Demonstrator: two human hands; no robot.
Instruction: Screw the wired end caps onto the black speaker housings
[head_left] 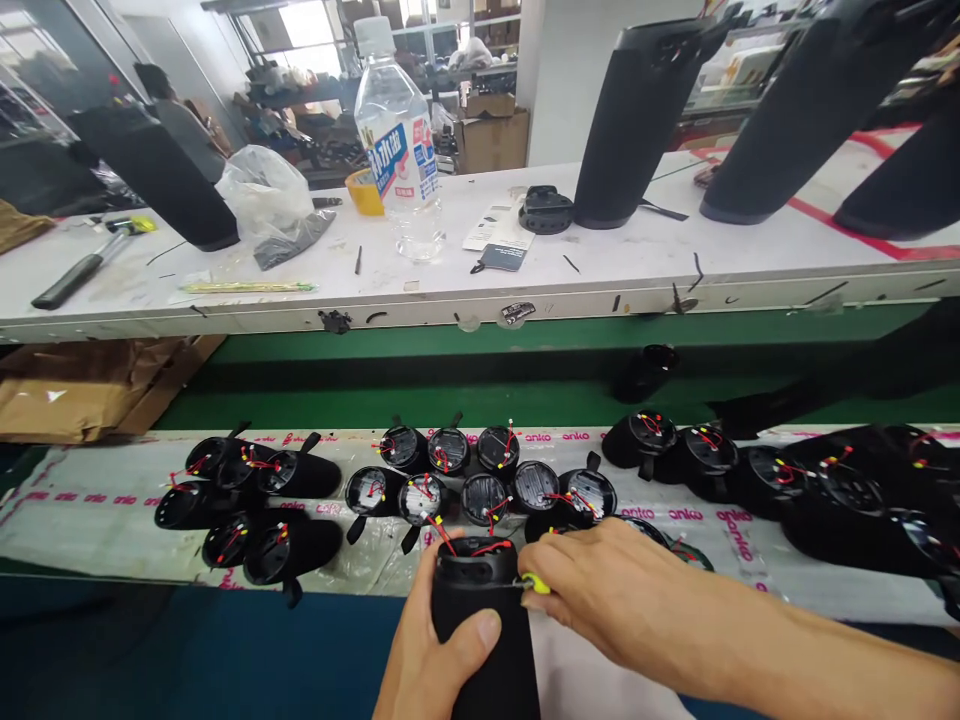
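Wrapped around a black fabric-covered cylindrical speaker housing [487, 640], my left hand [442, 640] keeps it upright, thumb across the front. Red wires with small connectors rise from its open top. My right hand [592, 590] is closed on a small yellow-handled tool [535, 583]. The tool's thin metal tip touches the housing just below the plastic rim, on the right side. Its exact kind is hidden by my fingers. Close behind my hands stand several similar housings [422, 497] with wires in their open tops.
More housings stand left [289, 550] and right [772, 480] on the plastic-covered strip [97, 510]. On the white shelf [360, 285] above are a water bottle [397, 150], a plastic bag [262, 190], yellow tape [365, 192] and tall black cylinders [634, 120]. Cardboard [97, 390] lies left.
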